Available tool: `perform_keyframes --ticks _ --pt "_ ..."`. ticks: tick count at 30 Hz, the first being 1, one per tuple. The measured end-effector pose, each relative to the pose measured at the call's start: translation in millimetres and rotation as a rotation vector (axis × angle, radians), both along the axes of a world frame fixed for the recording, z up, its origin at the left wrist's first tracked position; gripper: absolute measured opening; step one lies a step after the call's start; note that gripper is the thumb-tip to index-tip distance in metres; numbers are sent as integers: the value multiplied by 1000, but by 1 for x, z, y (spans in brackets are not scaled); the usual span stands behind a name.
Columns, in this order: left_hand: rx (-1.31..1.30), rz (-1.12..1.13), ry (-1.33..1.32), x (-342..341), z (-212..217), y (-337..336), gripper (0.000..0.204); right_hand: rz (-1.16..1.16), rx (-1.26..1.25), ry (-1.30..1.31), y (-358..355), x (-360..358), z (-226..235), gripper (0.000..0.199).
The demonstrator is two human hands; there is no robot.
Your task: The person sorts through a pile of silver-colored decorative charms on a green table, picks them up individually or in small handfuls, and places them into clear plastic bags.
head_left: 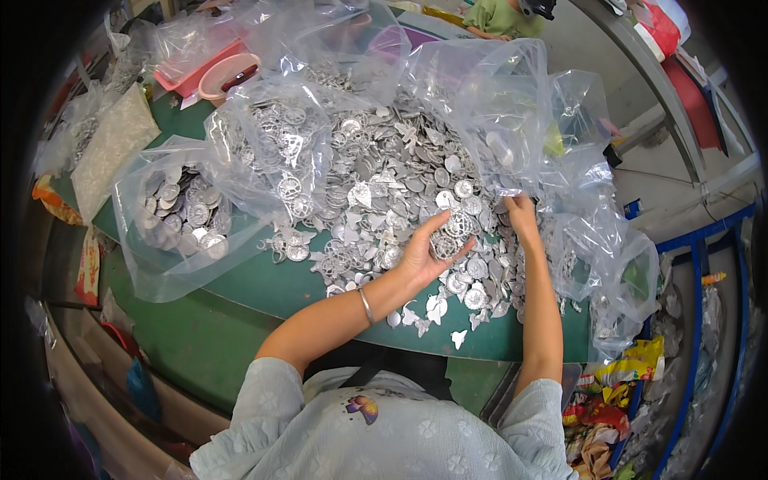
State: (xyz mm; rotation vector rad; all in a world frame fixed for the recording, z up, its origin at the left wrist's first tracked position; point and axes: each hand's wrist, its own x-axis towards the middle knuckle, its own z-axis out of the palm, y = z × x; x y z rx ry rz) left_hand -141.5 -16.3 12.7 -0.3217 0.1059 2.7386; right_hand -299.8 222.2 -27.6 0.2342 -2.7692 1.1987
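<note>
A wide heap of silver metal charms, many round and medal-like, others leaf- or butterfly-shaped, spreads over the green table. My left hand is cupped round a handful of round openwork charms, thumb on one side and fingers on the other. Over at the heap's right side, my right hand reaches with bent fingertips in among the pieces, beside a clear plastic bag. Whether those fingertips pinch a piece is hidden. A few loose charms lie near the table's front edge.
An open clear bag of round charms stands at left. Behind it are a pink bowl with a dark red tool and a red tray. More plastic bags hang over the right edge, near a blue rack. Another person is across the table.
</note>
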Motion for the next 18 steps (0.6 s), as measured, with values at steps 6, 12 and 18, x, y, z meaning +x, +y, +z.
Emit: perform_keyframes --ticks 6,12,18 --pt "-14 29 -16 0 -5 -1 36 -12 463 55 -39 11 11 38" --pt "-27 31 -22 0 -4 -1 35 26 370 53 -31 14 22 42" --pt "-7 29 -18 -1 -8 0 35 -96 617 -109 -46 20 40 37"
